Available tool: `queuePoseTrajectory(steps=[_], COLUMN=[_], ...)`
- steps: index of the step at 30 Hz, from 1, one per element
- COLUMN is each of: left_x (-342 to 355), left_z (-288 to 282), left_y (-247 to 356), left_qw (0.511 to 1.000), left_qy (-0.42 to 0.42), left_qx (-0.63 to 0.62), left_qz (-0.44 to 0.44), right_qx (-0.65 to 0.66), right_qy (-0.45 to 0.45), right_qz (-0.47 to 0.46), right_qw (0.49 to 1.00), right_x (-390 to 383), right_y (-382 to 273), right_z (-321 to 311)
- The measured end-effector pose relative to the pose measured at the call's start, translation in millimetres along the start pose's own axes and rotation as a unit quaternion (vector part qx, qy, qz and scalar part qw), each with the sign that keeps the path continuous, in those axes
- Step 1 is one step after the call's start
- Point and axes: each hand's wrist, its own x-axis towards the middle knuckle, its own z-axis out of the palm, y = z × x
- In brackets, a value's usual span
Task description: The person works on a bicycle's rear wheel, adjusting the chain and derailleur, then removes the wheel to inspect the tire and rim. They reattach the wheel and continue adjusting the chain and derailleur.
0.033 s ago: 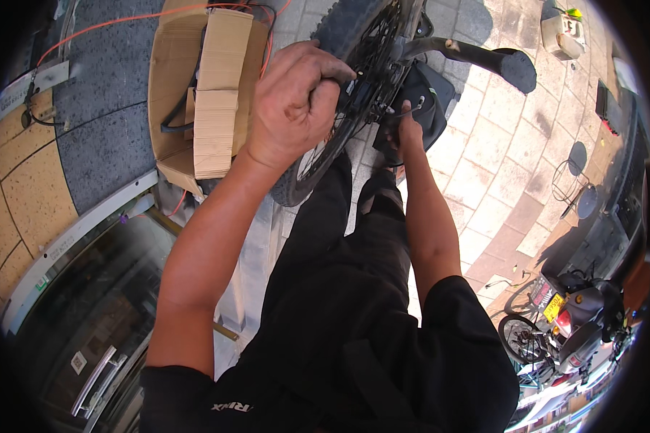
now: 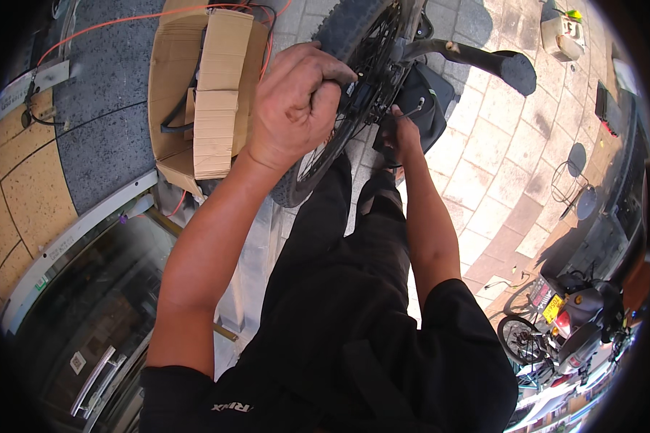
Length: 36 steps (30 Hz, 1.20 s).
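A bicycle wheel with a knobbly black tyre (image 2: 341, 27) stands in front of me. My left hand (image 2: 296, 105) is curled against its left side, thumb and forefinger pinched together by the spokes; whatever they hold is too small or hidden. On the other side, my right hand (image 2: 404, 133) is low beside the hub area, its fingers curled and partly hidden in shadow. What it grips cannot be made out. Just beyond that hand lies a black bag-like thing (image 2: 430, 108) with a thin cable across it. Above it a dark curved tube (image 2: 477, 56) sticks out to the right.
At left stands an open cardboard box (image 2: 217, 108), an orange cord (image 2: 123, 23) running over its far end. A glass-fronted case (image 2: 101, 303) is near my left elbow. To the right are a whitish container (image 2: 562, 37), a wire stand (image 2: 572, 180) and a parked motorbike (image 2: 578, 317) on paving.
My right hand has shifted slightly to the left, and its thumb sits lower and closer to the hub. My left hand stays put.
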Motion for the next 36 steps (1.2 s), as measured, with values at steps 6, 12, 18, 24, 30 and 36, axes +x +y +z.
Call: queuePoseTrajectory(steps=[6, 12, 18, 24, 30, 36], left_x=[1, 2, -3, 0, -1, 2], left_z=[-3, 1, 0, 0, 1, -2], left_y=[1, -1, -4, -6, -4, 0], left_qw=[1.000, 1.000, 1.000, 1.000, 1.000, 1.000], left_qy=[-0.005, 0.001, 0.015, 0.013, 0.010, 0.011], left_qx=[0.014, -0.009, 0.005, 0.004, 0.002, -0.009], left_qz=[0.013, 0.010, 0.001, 0.024, 0.010, -0.017], right_qx=[-0.001, 0.104, 0.016, 0.022, 0.068, -0.045], right_qy=[-0.038, -0.044, -0.014, -0.076, -0.033, -0.065], right_qz=[0.036, -0.002, 0.044, 0.021, 0.020, 0.042], right_qw=[0.999, 0.994, 0.999, 0.997, 0.997, 0.996], right_x=[9, 12, 2, 12, 11, 13], right_y=[7, 18, -3, 9, 13, -3], right_z=[0, 3, -2, 1, 1, 1])
